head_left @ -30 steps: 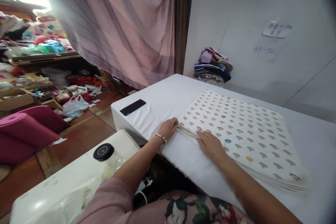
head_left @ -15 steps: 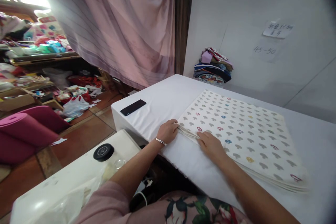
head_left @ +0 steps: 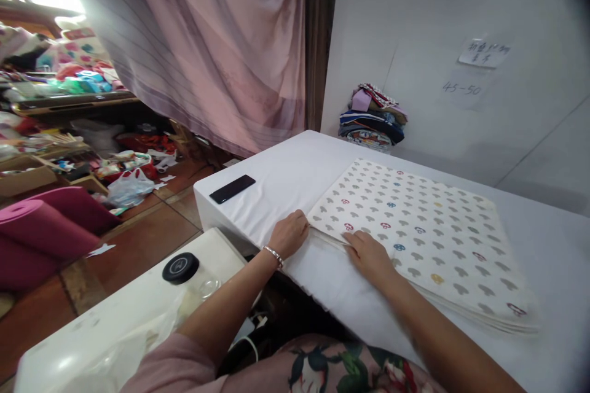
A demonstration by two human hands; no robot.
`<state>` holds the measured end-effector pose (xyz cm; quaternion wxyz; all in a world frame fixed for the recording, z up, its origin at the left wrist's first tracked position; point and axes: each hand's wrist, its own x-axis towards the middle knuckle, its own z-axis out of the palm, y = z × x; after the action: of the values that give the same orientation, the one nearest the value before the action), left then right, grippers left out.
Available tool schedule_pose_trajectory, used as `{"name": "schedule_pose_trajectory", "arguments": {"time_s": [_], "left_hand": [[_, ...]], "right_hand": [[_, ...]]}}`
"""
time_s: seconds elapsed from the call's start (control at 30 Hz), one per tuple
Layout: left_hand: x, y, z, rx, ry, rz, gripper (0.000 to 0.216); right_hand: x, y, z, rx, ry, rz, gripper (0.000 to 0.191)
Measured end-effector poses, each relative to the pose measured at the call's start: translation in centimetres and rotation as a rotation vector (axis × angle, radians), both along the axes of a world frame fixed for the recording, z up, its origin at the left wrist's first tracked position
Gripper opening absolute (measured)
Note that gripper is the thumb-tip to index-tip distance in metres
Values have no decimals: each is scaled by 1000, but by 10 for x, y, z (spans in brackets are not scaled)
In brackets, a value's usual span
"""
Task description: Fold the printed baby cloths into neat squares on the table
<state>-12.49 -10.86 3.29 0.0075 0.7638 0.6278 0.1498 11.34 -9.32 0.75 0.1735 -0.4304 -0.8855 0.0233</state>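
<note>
A stack of cream cloth pieces [head_left: 415,233] printed with small grey and coloured shapes lies flat on the white table [head_left: 286,184]. My left hand [head_left: 289,232] rests at the stack's near-left corner, fingers curled against the layered edge. My right hand [head_left: 369,255] lies flat on the stack's near edge, fingers spread and pressing down. A bracelet circles my left wrist.
A black phone [head_left: 232,188] lies on the table's left part. Folded clothes [head_left: 372,116] are piled against the wall at the back. A white machine with a black round cap [head_left: 180,267] stands at lower left. Pink rolls [head_left: 41,227] and clutter cover the floor at left.
My left hand slid slightly down and left along the stack's corner. The right hand stayed on the near edge.
</note>
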Motion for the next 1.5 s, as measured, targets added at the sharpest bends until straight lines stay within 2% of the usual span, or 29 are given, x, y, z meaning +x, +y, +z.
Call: {"name": "schedule_pose_trajectory", "arguments": {"time_s": [0.13,0.33,0.7,0.93,1.13,1.33,1.5], "left_hand": [[-8,-4,-7,-17,-19,4,14],[-3,0,-9,-29,-76,31,10],[6,7,-12,73,38,-153,19],[-2,7,-15,148,-43,-266,20],[-8,5,-20,197,-155,-323,15],[-7,12,-21,210,-204,-295,12],[-7,13,-20,197,-244,-260,13]], "right_hand": [[-2,-2,4,2,-36,13,28],[-5,-2,6,20,-46,31,27],[-29,12,18,-99,-28,72,28],[-35,13,18,30,-71,54,27],[-40,11,8,110,-180,119,28],[-42,5,5,105,-192,142,26],[-48,5,5,114,-198,99,28]]}}
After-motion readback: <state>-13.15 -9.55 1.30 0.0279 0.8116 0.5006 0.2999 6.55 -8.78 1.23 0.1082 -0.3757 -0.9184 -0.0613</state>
